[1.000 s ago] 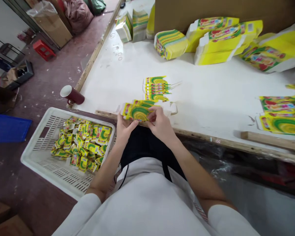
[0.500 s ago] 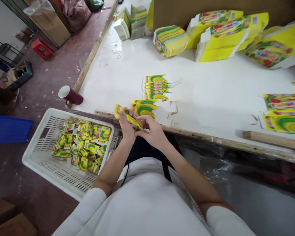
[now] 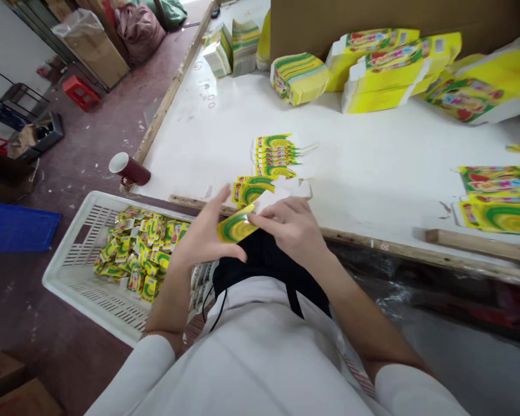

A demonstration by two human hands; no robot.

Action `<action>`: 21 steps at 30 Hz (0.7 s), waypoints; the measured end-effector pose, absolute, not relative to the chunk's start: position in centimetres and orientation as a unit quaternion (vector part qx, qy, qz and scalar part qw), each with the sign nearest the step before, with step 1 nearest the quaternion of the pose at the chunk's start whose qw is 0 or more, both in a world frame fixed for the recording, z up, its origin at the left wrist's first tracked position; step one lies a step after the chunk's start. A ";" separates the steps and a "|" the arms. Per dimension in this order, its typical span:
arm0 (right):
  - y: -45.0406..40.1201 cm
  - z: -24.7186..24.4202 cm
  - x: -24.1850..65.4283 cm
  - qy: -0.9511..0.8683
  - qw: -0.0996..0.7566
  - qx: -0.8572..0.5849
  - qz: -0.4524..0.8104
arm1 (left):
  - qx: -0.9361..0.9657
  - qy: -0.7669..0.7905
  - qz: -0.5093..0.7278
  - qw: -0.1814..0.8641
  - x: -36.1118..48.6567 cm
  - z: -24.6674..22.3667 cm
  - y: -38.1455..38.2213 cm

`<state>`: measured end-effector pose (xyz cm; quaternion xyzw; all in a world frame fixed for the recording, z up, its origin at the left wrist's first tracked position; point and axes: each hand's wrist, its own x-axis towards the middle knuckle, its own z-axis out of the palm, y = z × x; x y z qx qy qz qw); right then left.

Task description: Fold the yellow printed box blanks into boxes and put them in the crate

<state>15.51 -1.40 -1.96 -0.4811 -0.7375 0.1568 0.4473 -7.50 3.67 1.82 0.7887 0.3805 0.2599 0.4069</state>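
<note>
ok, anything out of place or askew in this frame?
One thing: a dark red mug with a white inside lies tipped on its side on the floor, by the corner of the white table. No spill shows. The white slotted plastic basket of small yellow-green boxes sits upright.

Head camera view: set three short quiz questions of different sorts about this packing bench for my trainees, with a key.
1. True or false: the white basket holds folded yellow-green boxes.
2. Which hands touch the small carton? A) left only B) right only C) both
3. What lies on its side at the table's left edge?

Key:
1. True.
2. C: the left hand and the right hand both pinch it.
3. A dark red mug.
</note>
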 end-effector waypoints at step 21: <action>-0.9 -3.6 13.2 -0.405 0.479 -0.258 0.735 | 0.886 0.283 0.316 0.187 -3.1 -2.1 1.5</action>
